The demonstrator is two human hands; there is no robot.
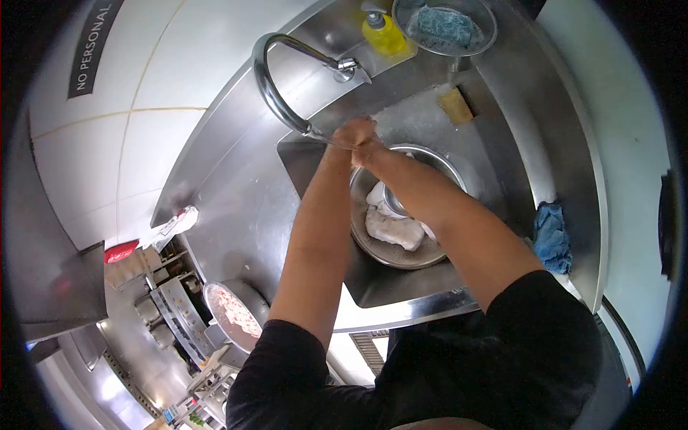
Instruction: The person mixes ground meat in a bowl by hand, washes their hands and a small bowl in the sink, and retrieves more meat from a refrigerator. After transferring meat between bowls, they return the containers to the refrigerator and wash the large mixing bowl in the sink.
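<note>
Both of my hands meet under the end of the curved metal faucet (pixel 276 97), where a thin stream of water runs onto them. My left hand (pixel 353 132) and my right hand (pixel 367 152) touch each other, and their fingers are too small and overlapped to make out. Below them in the sink (pixel 502 172) stands a round metal bowl (pixel 408 261) holding pale, whitish pieces (pixel 394 229) and a smaller metal bowl (pixel 393 203). My right forearm hides part of both bowls.
A yellow soap bottle (pixel 385 34) and a bowl (pixel 486 46) with a blue-green cloth (pixel 444 26) stand behind the sink. A yellow sponge (pixel 456 106) lies inside it. At right is a blue cloth (pixel 552 236); at lower left, a pot (pixel 236 315) with pink pieces.
</note>
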